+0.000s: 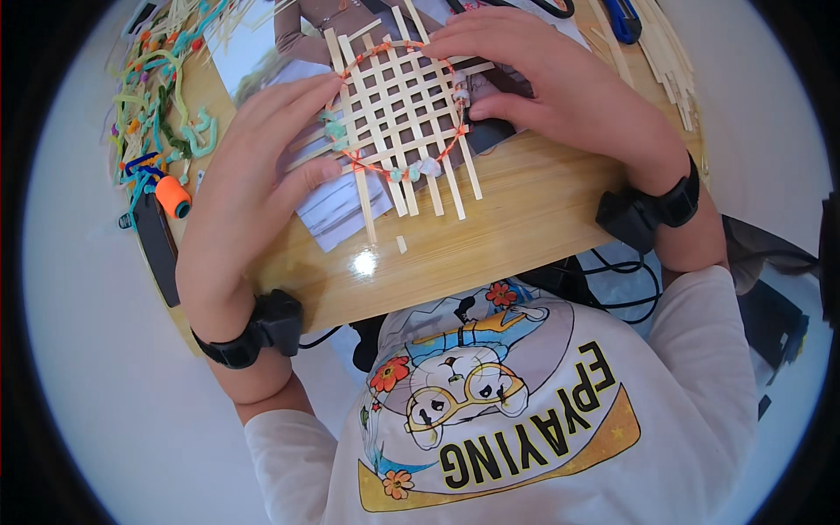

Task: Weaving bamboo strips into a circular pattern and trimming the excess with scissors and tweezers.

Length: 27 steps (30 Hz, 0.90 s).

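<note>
A woven lattice of pale flat wooden strips (394,105) lies over printed pictures at the table's far middle. Around it runs an orange twisted cord ring (374,166) carrying mint-green and whitish beads. My left hand (254,149) holds the left side, its fingers at the upper left edge and its thumb by the lower left strip ends. From the other side, my right hand (551,83) grips the upper right edge, with the thumb close to the ring's beads. Strip ends of uneven length stick out past the ring toward me. Both hands' fingertips are partly hidden at the weave.
Colourful fuzzy pipe cleaners (162,105) are heaped at far left, near an orange thread spool (172,197) and a dark flat case (156,241). Loose wooden strips (669,74) and a blue cutter (624,22) lie far right. A small strip offcut (402,245) sits near the table's front.
</note>
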Available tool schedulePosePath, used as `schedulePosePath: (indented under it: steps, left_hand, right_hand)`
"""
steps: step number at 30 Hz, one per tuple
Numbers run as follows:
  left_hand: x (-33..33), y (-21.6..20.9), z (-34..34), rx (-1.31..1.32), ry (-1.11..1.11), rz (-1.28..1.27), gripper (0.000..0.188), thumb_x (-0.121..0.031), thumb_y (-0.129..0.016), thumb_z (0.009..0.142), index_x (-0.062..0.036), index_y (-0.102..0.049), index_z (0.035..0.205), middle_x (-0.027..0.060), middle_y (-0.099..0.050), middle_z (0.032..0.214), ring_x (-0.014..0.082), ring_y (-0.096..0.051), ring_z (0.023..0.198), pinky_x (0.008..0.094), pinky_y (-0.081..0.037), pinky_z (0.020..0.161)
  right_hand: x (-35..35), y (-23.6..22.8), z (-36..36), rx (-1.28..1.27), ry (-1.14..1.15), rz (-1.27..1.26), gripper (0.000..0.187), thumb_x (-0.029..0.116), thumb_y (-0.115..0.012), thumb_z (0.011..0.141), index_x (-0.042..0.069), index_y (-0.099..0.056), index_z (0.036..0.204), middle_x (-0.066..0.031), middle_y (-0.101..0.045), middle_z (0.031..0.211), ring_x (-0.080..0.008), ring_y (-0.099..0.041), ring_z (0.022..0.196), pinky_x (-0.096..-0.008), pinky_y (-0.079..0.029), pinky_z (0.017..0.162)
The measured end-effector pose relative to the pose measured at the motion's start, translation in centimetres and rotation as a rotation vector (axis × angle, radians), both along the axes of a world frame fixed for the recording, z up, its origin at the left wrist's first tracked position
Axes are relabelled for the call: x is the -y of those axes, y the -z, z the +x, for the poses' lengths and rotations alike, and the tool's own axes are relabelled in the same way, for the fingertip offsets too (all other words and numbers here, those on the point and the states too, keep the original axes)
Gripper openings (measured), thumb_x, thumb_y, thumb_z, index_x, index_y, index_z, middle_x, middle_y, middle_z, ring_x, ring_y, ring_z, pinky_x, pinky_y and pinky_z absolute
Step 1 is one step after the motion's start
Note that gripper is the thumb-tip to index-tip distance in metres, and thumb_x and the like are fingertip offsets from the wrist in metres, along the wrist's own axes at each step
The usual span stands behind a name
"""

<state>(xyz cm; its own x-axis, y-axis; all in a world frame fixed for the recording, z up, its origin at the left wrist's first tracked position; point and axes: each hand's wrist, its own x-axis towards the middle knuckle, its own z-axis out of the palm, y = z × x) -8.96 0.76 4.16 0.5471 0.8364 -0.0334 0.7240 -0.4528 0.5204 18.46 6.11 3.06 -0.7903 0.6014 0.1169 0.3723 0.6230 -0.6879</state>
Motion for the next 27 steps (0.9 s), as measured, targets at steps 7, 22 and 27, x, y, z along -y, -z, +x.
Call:
schedulePosePath:
  steps: [7, 22, 27]
  left_hand:
    - [0.0, -0.2, 0.3, -0.034, 0.003, -0.004, 0.071, -0.016, -0.075, 0.066, -0.0041, -0.047, 0.13, 0.0111, -0.049, 0.13, 0.029, -0.044, 0.12, 0.0364, -0.035, 0.102]
    - [0.2, 0.0, 0.4, -0.049, -0.02, 0.028, 0.069, -0.011, -0.074, 0.066, -0.0049, -0.048, 0.129, 0.0111, -0.049, 0.13, 0.0289, -0.045, 0.12, 0.036, -0.036, 0.102]
    - [0.2, 0.0, 0.5, -0.036, -0.025, 0.024, 0.068, -0.011, -0.074, 0.067, -0.0049, -0.048, 0.129, 0.0109, -0.05, 0.13, 0.0288, -0.045, 0.12, 0.0359, -0.036, 0.101]
  right_hand:
    - [-0.2, 0.4, 0.1, -0.04, -0.006, -0.05, 0.042, 0.005, -0.068, 0.076, -0.001, -0.054, 0.115, -0.017, -0.054, 0.111, -0.0317, -0.048, 0.108, -0.0378, -0.038, 0.096]
    - [0.8, 3.7, 0.4, -0.11, 0.069, 0.344, 0.054, 0.015, -0.077, 0.067, 0.008, -0.057, 0.117, -0.0118, -0.056, 0.113, -0.0295, -0.048, 0.111, -0.0376, -0.039, 0.096]
    - [1.1, 3.3, 0.4, -0.117, 0.078, 0.331, 0.053, 0.014, -0.075, 0.068, 0.008, -0.057, 0.117, -0.011, -0.057, 0.11, -0.0292, -0.048, 0.108, -0.0375, -0.039, 0.094]
